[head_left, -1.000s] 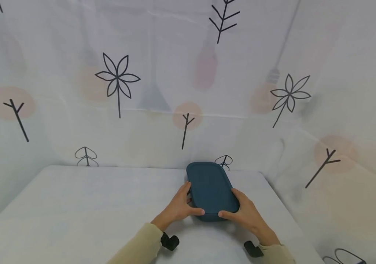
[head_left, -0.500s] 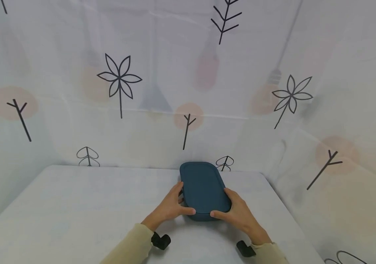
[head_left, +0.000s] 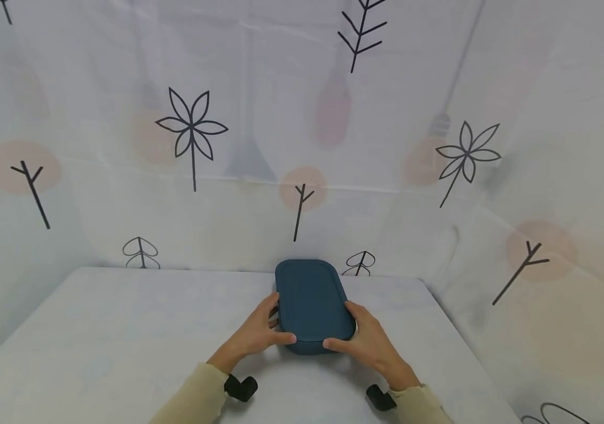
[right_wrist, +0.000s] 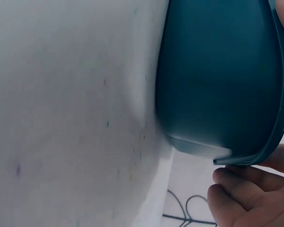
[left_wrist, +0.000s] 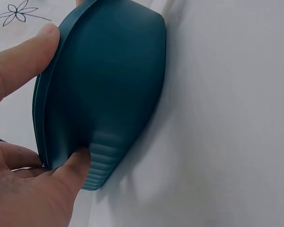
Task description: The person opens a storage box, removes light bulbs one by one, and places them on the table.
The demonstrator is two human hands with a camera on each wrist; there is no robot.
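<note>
A dark teal lunch box (head_left: 312,303) with a rounded lid lies toward the far edge of the table, lid up. At its left side my left hand (head_left: 256,331) grips it, thumb along the near rim. My right hand (head_left: 368,338) holds the opposite side, its thumb also on the near rim. The left wrist view shows the box (left_wrist: 109,71) from the side, with ridges low on one end and a finger of the left hand (left_wrist: 35,189) pressed under the rim. In the right wrist view, the fingers of the right hand (right_wrist: 255,194) lie at the rim.
A white table (head_left: 148,330) carries the box, its back edge against a hanging white cloth (head_left: 249,218) printed with flowers and twigs. Black wrist cameras (head_left: 241,388) sit below both hands, near the tabletop. More printed cloth hangs along the right side.
Both hands have moved left together with the lunch box, from right of centre to about the middle of the table. The grip looks the same throughout.
</note>
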